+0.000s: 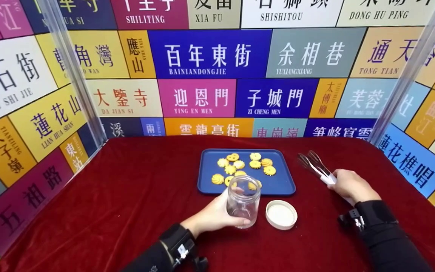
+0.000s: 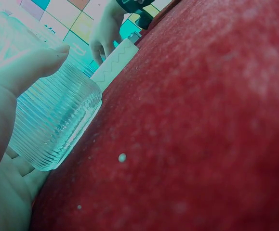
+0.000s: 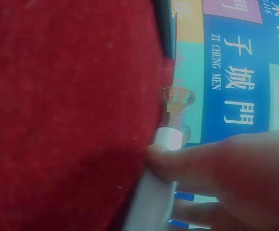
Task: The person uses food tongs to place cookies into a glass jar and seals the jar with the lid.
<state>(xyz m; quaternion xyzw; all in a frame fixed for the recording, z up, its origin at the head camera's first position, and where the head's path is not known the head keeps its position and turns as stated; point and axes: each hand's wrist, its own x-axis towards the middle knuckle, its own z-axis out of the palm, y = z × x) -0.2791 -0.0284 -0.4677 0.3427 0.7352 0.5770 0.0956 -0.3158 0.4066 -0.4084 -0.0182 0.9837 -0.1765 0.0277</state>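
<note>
My left hand [image 1: 215,214] grips a clear glass jar [image 1: 244,209], its open mouth up, fingers behind and thumb across the front. In the left wrist view the ribbed jar wall [image 2: 57,120] shows close over the cloth. My right hand [image 1: 355,186] holds a pair of tongs [image 1: 320,169] with white handles and brown slotted tips, pointing forward and left. The thumb lies along the white handle [image 3: 151,199] in the right wrist view. Several yellow cookies [image 1: 255,164] lie on a blue tray [image 1: 203,166] beyond the jar, which overlaps some of them.
A round cream-coloured lid [image 1: 281,214] lies just right of the jar, its hollow side up. Dark red velvet cloth [image 1: 138,181] covers the table. Clear posts [image 1: 408,71] stand at the back corners, before a wall of coloured street-name signs [image 1: 210,53].
</note>
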